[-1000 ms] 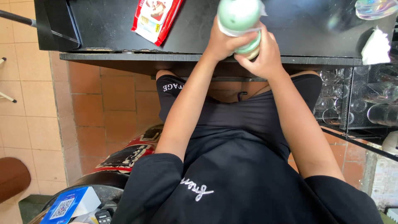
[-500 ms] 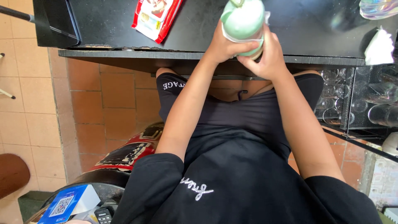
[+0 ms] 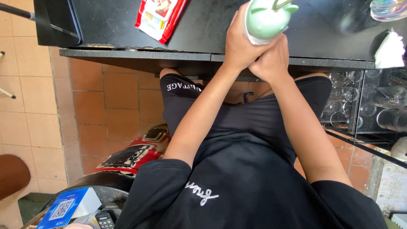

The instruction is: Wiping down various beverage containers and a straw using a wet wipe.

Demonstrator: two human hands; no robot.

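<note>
A pale green bottle (image 3: 266,19) with a white band around its lower body is gripped by both hands at the top of the view, above the front edge of a black counter (image 3: 127,54). The left hand (image 3: 241,42) is wrapped around the left side of the bottle, fingers curled tight against it and thumb lying towards the middle. The right hand (image 3: 271,61) is pressed up against the bottle from below and to the right, closed around its base and touching the left hand at the knuckles. The bottle's top is turned towards the camera, and a thin green loop (image 3: 282,5) is seen on it; whether the bottle is being squeezed cannot be told.

Just left of the left hand, on the counter, a red and white flat packet (image 3: 159,17) is laid at a slant. Further left, a dark boxy object (image 3: 57,25) is set at the counter's corner. To the right of the right hand, a white crumpled cloth or paper (image 3: 390,51) lies on the counter, and an iridescent clear object (image 3: 388,8) is seen beyond it. Below that, right of the right forearm, a black wire rack (image 3: 364,101) is filled with clear glasses.

Beneath the hands, black shorts and a black shirt with white stitching are worn. Well below the left arm, a red and black rounded object (image 3: 131,152) and a blue card (image 3: 63,208) are seen over the terracotta tiled floor (image 3: 106,101)
</note>
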